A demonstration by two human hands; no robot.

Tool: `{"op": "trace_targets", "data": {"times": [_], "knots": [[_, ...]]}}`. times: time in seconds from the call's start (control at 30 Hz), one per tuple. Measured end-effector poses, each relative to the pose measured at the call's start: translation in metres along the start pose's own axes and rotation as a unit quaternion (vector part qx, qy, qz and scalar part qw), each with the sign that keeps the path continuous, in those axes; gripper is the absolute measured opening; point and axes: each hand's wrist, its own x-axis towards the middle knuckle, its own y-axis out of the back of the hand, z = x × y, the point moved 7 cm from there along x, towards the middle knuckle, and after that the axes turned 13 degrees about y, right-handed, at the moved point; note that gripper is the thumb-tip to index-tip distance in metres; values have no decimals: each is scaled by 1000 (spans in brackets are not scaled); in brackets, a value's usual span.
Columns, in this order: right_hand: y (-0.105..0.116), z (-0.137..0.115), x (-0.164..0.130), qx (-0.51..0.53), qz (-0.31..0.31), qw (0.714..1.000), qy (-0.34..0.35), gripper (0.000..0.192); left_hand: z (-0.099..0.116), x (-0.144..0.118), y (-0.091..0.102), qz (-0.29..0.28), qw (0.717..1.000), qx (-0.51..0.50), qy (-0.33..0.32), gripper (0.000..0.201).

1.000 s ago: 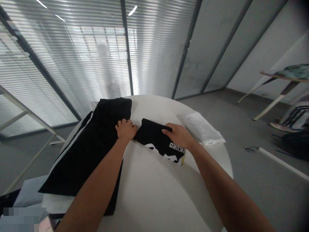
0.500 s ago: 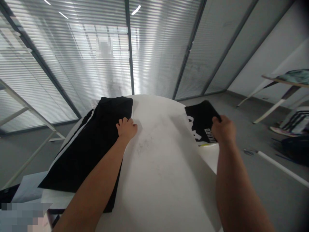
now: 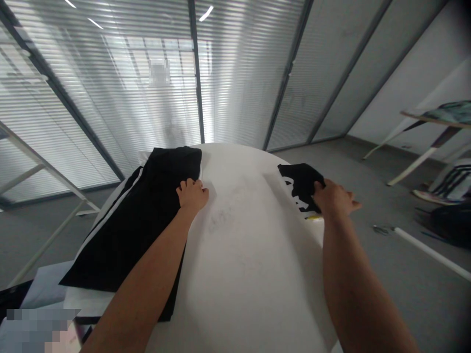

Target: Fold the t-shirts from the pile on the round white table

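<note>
Right grip (image 3: 336,198) touches the printed cloth (image 3: 305,181), just left of it; whether it pinches, I cannot tell. Left grip (image 3: 193,194), fingers spread, rests on striped cloth (image 3: 125,230), probably to steady it.

I am holding the left hand (image 3: 193,196) palm-down, fingers parted, at eleven o'clock; right hand (image 3: 333,197) palm-down, one o'clock.

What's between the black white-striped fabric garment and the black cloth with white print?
Head view: a stretch of white tabletop with faint grey smudges; the left hand, at the edge of the garment, juts slightly into it.
</note>
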Motion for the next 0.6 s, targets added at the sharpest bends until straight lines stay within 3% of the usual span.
{"op": "trace_targets", "data": {"times": [0.07, 0.1, 0.2, 0.27, 0.43, 0.6], "knots": [[-4, 4, -4, 19, -15, 999, -30, 51, 0, 0, 0, -2, 1000, -1, 1, 33], [0, 4, -5, 27, 10, 999, -37, 51, 0, -1, 1, -3, 1000, -3, 0, 33], [26, -12, -13, 36, 163, 986, 11, 49, 0, -1, 1, -4, 1000, -10, -4, 33], [35, -35, -21, 42, 213, 973, 77, 49, 1, -2, 2, -7, 1000, -12, -4, 34], [5, -80, -33, 44, 111, 975, 185, 52, 1, -2, 2, -16, 1000, -1, -3, 34], [-35, -78, -35, -24, -7, 985, 172, 60, 1, -3, 2, -3, 1000, -3, -10, 33]]}}
